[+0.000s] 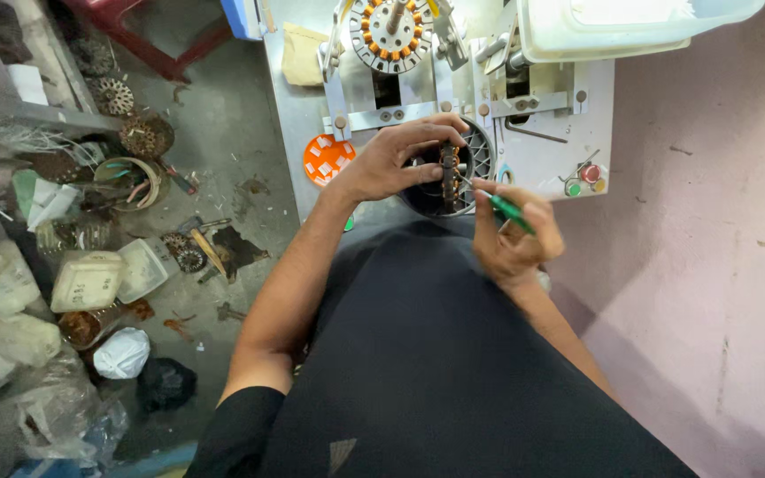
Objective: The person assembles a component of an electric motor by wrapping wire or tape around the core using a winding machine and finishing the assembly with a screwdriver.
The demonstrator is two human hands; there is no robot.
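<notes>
The person is wearing a dark, plain short-sleeved cloth top, the sleeve ending above the elbow, leaving both forearms and hands bare.

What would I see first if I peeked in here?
Right in the middle, the left hand holds a round coil edge-on while the right hand pokes it with a green tool. Above, another orange-toothed coil sits on the machine, and clutter covers the floor at left.

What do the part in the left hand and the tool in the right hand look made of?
The stator in the left hand looks like dark stacked metal with coppery windings, going by the brown sheen. The screwdriver in the right hand has a glossy green handle, probably plastic, and a thin shaft, likely steel.
</notes>
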